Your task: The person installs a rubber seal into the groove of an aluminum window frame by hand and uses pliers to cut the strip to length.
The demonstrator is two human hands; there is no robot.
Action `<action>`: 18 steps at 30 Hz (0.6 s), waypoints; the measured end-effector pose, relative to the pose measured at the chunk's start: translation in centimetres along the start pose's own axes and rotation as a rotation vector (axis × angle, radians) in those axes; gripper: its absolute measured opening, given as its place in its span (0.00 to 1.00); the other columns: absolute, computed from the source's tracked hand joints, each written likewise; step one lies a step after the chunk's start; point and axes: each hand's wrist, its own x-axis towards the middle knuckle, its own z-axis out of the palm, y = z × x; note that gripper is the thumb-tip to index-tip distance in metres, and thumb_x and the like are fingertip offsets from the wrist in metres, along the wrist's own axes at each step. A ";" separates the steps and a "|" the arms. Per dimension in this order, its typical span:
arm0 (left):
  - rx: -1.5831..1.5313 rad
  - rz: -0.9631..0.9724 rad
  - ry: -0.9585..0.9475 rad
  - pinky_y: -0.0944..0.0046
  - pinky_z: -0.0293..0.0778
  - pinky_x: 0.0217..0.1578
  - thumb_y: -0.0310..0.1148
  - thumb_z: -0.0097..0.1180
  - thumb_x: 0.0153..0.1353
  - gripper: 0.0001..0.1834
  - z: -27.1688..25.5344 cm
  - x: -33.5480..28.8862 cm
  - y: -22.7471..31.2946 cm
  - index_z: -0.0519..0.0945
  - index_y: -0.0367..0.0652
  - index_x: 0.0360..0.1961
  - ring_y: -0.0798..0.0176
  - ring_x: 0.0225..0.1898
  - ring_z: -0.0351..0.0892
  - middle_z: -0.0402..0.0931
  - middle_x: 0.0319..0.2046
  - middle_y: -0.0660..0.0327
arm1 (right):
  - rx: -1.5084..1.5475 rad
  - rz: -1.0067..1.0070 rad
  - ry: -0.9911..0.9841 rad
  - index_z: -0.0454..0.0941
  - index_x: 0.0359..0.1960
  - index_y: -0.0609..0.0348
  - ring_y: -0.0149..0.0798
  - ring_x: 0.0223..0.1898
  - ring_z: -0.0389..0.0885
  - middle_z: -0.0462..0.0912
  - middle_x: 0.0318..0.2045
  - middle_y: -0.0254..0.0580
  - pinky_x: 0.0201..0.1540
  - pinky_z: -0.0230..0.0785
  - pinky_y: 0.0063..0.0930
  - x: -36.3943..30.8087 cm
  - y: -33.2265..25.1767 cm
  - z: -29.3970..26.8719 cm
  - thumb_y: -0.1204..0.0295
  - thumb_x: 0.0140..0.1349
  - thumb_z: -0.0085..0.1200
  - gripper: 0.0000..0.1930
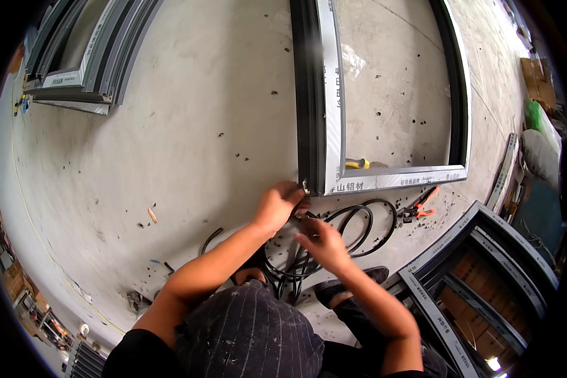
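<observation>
A metal window frame (pixel 335 104) with grey faces and black grooved sides lies on the floor. My left hand (pixel 276 208) is at its near left corner, fingers closed round the end of a black rubber strip. Just to the right, my right hand (pixel 326 244) hovers over the strip with fingers curled and the thumb a little apart; motion blurs it, and whether it grips anything is unclear. Loose loops of the black rubber strip (pixel 394 222) are spread on the floor under and beyond both hands.
Orange-handled pliers (pixel 427 200) lie right of the loops. A yellow-handled tool (pixel 358 164) rests inside the frame's near edge. More frames are stacked at the far left (pixel 94 60) and near right (pixel 441 327). A cardboard box (pixel 538 82) stands at the far right.
</observation>
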 end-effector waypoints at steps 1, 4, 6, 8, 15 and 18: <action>0.029 -0.004 0.016 0.66 0.81 0.36 0.28 0.50 0.66 0.10 0.0 -0.1 0.2 0.74 0.29 0.42 0.62 0.35 0.82 0.78 0.34 0.54 | 0.255 0.079 -0.067 0.74 0.46 0.67 0.33 0.43 0.79 0.81 0.41 0.44 0.48 0.71 0.27 0.7 -0.4 1.4 0.67 0.61 0.59 0.17; 0.106 0.124 0.072 0.66 0.80 0.31 0.27 0.50 0.65 0.09 -0.2 0.8 -1.6 0.76 0.30 0.36 0.64 0.30 0.82 0.79 0.29 0.56 | 0.832 0.105 0.048 0.72 0.48 0.66 0.32 0.46 0.76 0.79 0.43 0.40 0.52 0.68 0.27 1.6 0.0 5.6 0.73 0.63 0.56 0.14; 0.213 0.153 0.097 0.66 0.78 0.28 0.29 0.52 0.64 0.09 -0.1 0.6 -1.4 0.77 0.32 0.35 0.66 0.27 0.82 0.80 0.24 0.57 | 0.976 0.142 0.116 0.71 0.48 0.65 0.32 0.47 0.76 0.78 0.45 0.38 0.54 0.67 0.27 1.2 -0.4 6.8 0.74 0.63 0.54 0.14; 0.307 0.156 0.135 0.66 0.77 0.27 0.30 0.52 0.64 0.09 0.2 0.4 -0.9 0.77 0.33 0.34 0.66 0.26 0.81 0.80 0.23 0.58 | 1.046 0.195 0.108 0.73 0.44 0.63 0.28 0.42 0.75 0.78 0.39 0.35 0.49 0.67 0.23 0.8 -0.6 7.5 0.73 0.63 0.55 0.10; 0.333 0.160 0.079 0.68 0.76 0.30 0.31 0.52 0.66 0.10 -0.6 0.9 -1.3 0.77 0.33 0.34 0.67 0.27 0.80 0.80 0.27 0.59 | 1.285 0.295 0.019 0.73 0.39 0.62 0.29 0.41 0.75 0.77 0.36 0.34 0.50 0.67 0.26 0.4 -1.8 6.1 0.70 0.65 0.54 0.09; 0.217 0.042 -0.026 0.67 0.77 0.35 0.32 0.50 0.67 0.11 -1.7 1.5 -1.1 0.77 0.33 0.39 0.65 0.32 0.81 0.80 0.30 0.59 | 1.083 0.268 -0.085 0.73 0.38 0.63 0.34 0.41 0.77 0.78 0.35 0.38 0.51 0.70 0.32 0.3 -0.7 6.2 0.66 0.66 0.51 0.11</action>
